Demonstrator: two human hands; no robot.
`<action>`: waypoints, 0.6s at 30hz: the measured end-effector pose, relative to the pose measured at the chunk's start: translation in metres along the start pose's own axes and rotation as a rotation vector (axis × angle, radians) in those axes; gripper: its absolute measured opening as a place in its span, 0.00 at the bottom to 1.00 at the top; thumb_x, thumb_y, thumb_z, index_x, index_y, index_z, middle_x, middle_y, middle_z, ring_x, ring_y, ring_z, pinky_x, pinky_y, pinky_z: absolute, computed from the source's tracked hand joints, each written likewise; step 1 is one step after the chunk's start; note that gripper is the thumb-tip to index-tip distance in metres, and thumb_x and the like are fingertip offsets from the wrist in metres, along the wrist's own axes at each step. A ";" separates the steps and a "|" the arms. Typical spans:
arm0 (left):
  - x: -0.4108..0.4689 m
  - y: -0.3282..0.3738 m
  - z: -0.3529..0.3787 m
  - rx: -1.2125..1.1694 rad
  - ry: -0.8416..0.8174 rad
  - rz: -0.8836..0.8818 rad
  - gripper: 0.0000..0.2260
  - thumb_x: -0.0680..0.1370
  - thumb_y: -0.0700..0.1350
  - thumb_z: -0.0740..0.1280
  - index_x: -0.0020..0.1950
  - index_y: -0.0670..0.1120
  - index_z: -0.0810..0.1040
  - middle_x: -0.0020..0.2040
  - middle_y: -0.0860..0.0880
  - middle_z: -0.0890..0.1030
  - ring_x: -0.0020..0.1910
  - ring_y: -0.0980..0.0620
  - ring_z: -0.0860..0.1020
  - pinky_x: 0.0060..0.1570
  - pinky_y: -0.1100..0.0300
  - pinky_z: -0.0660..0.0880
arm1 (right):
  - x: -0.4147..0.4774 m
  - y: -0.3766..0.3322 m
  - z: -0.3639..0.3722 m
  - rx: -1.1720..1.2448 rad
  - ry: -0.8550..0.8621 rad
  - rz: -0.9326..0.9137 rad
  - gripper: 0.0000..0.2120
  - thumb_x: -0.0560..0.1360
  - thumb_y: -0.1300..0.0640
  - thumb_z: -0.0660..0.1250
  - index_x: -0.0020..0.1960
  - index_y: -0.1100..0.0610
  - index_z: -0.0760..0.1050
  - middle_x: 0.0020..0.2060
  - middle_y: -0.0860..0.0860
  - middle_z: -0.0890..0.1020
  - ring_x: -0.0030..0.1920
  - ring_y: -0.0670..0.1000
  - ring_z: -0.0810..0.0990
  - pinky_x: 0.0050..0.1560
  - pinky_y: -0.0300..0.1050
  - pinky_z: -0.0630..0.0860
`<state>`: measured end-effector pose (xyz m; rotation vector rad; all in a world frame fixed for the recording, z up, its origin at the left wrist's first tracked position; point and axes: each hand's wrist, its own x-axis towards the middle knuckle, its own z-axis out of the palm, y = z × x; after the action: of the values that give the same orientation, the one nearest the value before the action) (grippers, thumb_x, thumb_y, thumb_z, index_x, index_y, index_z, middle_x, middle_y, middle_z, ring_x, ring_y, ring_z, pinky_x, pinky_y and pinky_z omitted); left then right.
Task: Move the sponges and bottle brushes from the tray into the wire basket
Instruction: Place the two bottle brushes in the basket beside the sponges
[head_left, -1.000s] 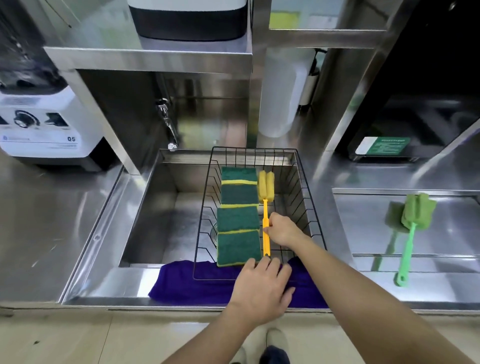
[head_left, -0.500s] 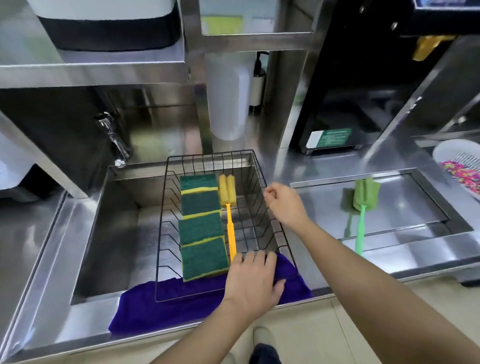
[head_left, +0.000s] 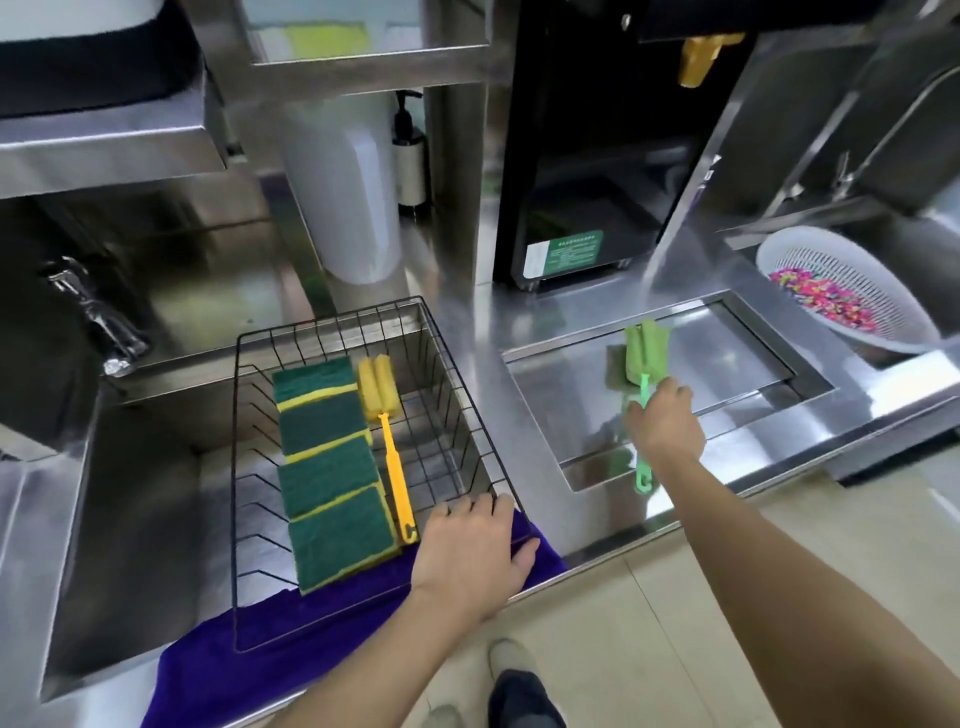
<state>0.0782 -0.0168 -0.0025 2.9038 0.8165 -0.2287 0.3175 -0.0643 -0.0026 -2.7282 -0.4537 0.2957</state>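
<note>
The black wire basket (head_left: 332, 319) stands in the sink and holds several green-and-yellow sponges (head_left: 327, 457) in a row, with a yellow bottle brush (head_left: 395, 467) beside them. My left hand (head_left: 472, 556) lies on the basket's front right rim, fingers hooked over the wire. To the right, a green bottle brush (head_left: 644, 353) lies on the steel tray (head_left: 727, 353). My right hand (head_left: 665, 421) is closed over the middle of its handle, hiding that part.
A purple cloth (head_left: 311, 623) lies under the basket's front edge. A tap (head_left: 98, 322) juts over the sink (head_left: 156, 493) at left. A white colander (head_left: 841, 291) of coloured bits sits at far right. A white cylinder (head_left: 348, 197) and black machine (head_left: 597, 156) stand behind.
My right hand let go of the yellow brush in the basket, swung right to the tray and closed on the green brush's handle. My left hand stayed on the basket rim.
</note>
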 end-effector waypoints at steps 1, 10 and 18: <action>-0.001 0.000 -0.001 -0.003 0.001 -0.001 0.24 0.79 0.62 0.51 0.66 0.47 0.66 0.62 0.48 0.75 0.60 0.48 0.73 0.59 0.52 0.68 | 0.000 0.003 0.001 0.008 -0.040 0.047 0.19 0.76 0.56 0.58 0.63 0.66 0.64 0.61 0.63 0.69 0.58 0.67 0.75 0.55 0.58 0.72; -0.002 -0.001 -0.002 -0.035 0.006 -0.036 0.22 0.79 0.62 0.52 0.64 0.48 0.68 0.60 0.49 0.76 0.58 0.49 0.74 0.57 0.54 0.70 | 0.003 -0.010 -0.001 0.371 -0.170 0.082 0.07 0.70 0.65 0.63 0.35 0.61 0.67 0.33 0.57 0.71 0.38 0.58 0.71 0.32 0.47 0.68; -0.014 -0.020 -0.003 -0.016 -0.019 -0.102 0.23 0.77 0.63 0.54 0.64 0.49 0.69 0.59 0.49 0.76 0.58 0.48 0.73 0.56 0.53 0.66 | -0.024 -0.091 -0.003 0.664 -0.225 -0.219 0.03 0.76 0.63 0.63 0.45 0.58 0.69 0.32 0.48 0.72 0.34 0.50 0.72 0.33 0.41 0.68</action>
<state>0.0558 -0.0065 0.0014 2.8438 0.9596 -0.2568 0.2717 0.0072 0.0385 -1.9910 -0.5843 0.5787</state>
